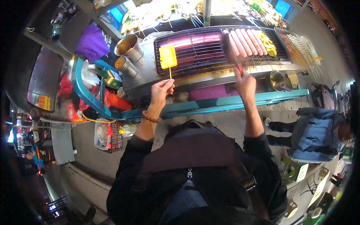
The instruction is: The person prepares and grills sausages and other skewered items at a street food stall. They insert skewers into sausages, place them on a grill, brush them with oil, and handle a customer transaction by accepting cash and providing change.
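My left hand (161, 92) pinches the thin stick of a flat yellow food skewer (168, 57), held up over the left end of the grill (194, 49). In my right hand (245, 84) is the red handle of a broad dark-bladed tool (229, 49). Its blade is blurred, so I cannot tell a cleaver from a spatula. It hangs over the grill's middle and hides part of the leftmost sausage. Several pink sausages (247, 42) on sticks lie side by side on the bars, with folded yellow skewered food (267, 45) to their right.
A tall steel pot (135, 50) and a steel canister (128, 67) stand left of the grill. Skewers fill a tray (299, 50) at its right end. A teal rail (208, 105) crosses in front of me. A person (315, 135) stands at right; a crate (114, 139) sits at left.
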Motion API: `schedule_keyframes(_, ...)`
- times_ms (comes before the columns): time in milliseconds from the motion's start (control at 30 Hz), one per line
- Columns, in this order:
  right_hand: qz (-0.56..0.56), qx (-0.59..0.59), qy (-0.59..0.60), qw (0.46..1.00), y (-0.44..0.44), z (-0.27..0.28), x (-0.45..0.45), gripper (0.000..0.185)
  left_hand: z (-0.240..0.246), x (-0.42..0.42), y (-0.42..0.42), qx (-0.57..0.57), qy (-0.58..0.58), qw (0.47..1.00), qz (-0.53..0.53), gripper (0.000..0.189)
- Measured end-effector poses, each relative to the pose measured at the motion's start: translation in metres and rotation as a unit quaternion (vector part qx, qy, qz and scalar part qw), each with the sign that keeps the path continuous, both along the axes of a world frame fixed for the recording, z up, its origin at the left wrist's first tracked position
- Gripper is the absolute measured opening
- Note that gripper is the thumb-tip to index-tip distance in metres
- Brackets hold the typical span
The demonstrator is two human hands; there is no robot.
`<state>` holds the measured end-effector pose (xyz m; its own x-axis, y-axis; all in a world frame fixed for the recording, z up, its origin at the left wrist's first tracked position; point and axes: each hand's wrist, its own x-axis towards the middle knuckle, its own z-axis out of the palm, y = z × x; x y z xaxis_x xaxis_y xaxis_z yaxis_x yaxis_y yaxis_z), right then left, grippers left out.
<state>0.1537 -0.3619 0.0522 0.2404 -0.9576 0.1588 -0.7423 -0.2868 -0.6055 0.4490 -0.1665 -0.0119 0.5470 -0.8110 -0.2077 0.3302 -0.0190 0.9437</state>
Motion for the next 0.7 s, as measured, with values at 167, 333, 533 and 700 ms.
schedule_keyframes(167, 0.043, 0.201, -0.201, 0.958, 0.037, -0.024, -0.127, 0.035, -0.011, -0.003, -0.006, 0.01, -0.001, 1.0, 0.023, 0.019)
schedule_keyframes(333, 0.01, 0.367, -0.158, 0.917, 0.061, -0.026, -0.241, 0.022, -0.014, -0.006, -0.009, 0.018, 0.016, 0.999, 0.047, 0.02)
schedule_keyframes(533, 0.118, 0.255, -0.023, 0.96, 0.079, -0.104, -0.277, 0.033, -0.019, -0.015, 0.01, 0.044, 0.061, 0.996, 0.049, 0.063)
schedule_keyframes(700, 0.235, 0.034, 0.075, 0.969, 0.068, -0.176, -0.211, 0.033, -0.034, -0.055, 0.038, 0.104, 0.099, 0.988, 0.061, 0.056)
